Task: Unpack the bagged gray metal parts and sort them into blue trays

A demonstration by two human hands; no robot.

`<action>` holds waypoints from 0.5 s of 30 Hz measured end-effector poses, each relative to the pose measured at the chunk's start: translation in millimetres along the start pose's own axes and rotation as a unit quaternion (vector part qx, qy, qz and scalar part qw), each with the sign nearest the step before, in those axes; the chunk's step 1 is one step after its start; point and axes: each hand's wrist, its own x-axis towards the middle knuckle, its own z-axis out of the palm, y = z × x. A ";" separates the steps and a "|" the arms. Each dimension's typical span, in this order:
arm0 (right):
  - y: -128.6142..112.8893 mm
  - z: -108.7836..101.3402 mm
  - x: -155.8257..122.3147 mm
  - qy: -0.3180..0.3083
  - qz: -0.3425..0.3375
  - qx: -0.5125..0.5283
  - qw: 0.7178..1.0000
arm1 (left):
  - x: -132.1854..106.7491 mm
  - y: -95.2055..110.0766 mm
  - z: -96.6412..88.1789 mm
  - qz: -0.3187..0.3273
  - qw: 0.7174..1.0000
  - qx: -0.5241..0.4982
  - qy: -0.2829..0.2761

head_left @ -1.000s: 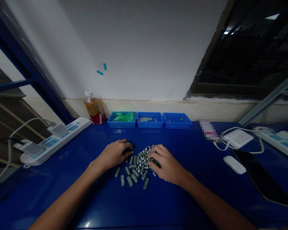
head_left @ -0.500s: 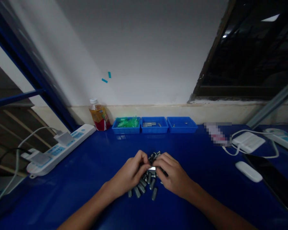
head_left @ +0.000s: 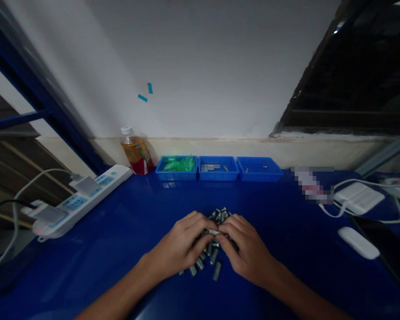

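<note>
My left hand (head_left: 186, 242) and my right hand (head_left: 244, 245) meet over the middle of the table, thumbs and fingers pinched at opposite ends of a small silver metal standoff (head_left: 214, 232). Whether a screw sits in its end is hidden by the fingertips. Beneath and in front of the hands lies a pile of dull grey metal standoffs (head_left: 214, 256). One loose standoff (head_left: 217, 270) rests nearest to me. Just behind the fingers is a heap of small screws (head_left: 220, 215), partly covered by the hands.
Three blue trays line the wall: one with green plastic bags (head_left: 179, 164), one with metal standoffs (head_left: 210, 167), one with a few screws (head_left: 264, 166). A drink bottle (head_left: 136, 153) and power strip (head_left: 83, 202) stand left. A white case (head_left: 358, 242), phone (head_left: 386, 249) and charger (head_left: 359, 197) lie right.
The fingers of my left hand have come down and curled further around the standoff, and my right thumb has moved up to it. The whole view has shifted slightly.
</note>
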 end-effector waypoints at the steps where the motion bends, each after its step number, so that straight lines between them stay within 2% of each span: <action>1: 0.5 0.9 -0.5 0.002 0.002 0.001 1.000 | -0.1 -0.2 0.1 -0.002 1.000 0.005 0.012; 5: 2.4 5.4 -2.5 0.025 0.008 -0.010 1.000 | -1.3 -3.1 2.8 -0.023 0.998 0.010 0.050; 10: 0.9 8.0 -1.7 0.040 -0.021 -0.036 0.998 | -2.1 -6.3 4.2 -0.032 0.999 0.018 0.040; 15: -2.3 7.0 0.0 0.033 0.010 0.005 0.999 | -2.1 -4.2 0.2 -0.025 0.999 -0.010 0.025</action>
